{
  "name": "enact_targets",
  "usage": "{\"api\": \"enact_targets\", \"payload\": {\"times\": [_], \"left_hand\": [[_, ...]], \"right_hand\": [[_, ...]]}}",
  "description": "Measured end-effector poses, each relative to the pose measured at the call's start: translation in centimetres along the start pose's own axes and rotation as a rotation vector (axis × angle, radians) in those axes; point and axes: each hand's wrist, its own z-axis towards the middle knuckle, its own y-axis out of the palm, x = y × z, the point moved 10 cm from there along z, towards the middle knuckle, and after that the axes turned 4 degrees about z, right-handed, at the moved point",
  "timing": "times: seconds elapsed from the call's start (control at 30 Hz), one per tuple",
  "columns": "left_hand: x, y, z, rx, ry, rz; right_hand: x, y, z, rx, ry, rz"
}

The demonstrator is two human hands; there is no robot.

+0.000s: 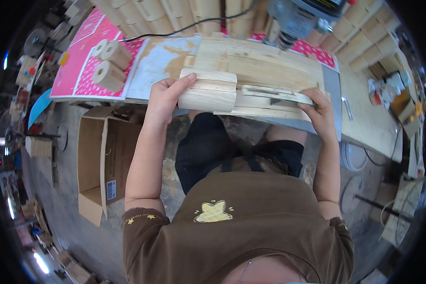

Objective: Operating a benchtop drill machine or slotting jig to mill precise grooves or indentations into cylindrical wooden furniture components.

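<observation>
My left hand (167,96) grips the left end of a pale wooden block (207,98) with a rounded side and a groove running along it. The thumb lies on top of the block. My right hand (320,110) is closed on the right end of a thin, long wooden strip (275,93), which points left toward the block. A narrow gap lies between strip and block. Both are held over a pale wooden board (265,66) at the front edge of the workbench. The fingers under each piece are partly hidden.
A drill-like machine head (298,23) hangs above the board's far side. Several wooden cylinders (110,75) stand on the pink sheet (71,78) at left. Stacked wooden pieces (151,16) line the back, with a black cable (194,24) before them. A cardboard box (92,156) sits below left.
</observation>
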Motion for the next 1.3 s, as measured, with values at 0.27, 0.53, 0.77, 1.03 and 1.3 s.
{"api": "enact_targets", "payload": {"times": [0.27,0.53,0.77,1.03,1.3], "left_hand": [[-3.3,9.2,1.2,-0.188,-0.041,-0.234],[-1.9,14.1,2.7,-0.255,0.204,-0.062],[0.9,14.4,2.8,0.083,0.814,0.565],[0.4,13.7,4.2,0.146,0.783,0.787],[0.4,13.5,4.1,0.184,0.748,0.849]], "right_hand": [[1.4,-0.8,-0.1,-0.013,0.121,0.074],[3.5,-2.9,1.4,0.11,0.08,-0.065],[5.9,-3.2,5.2,0.25,0.045,-0.144],[2.3,-2.1,5.4,0.213,-0.09,-0.152],[-12.6,-15.5,11.4,0.925,-0.165,0.295]]}}
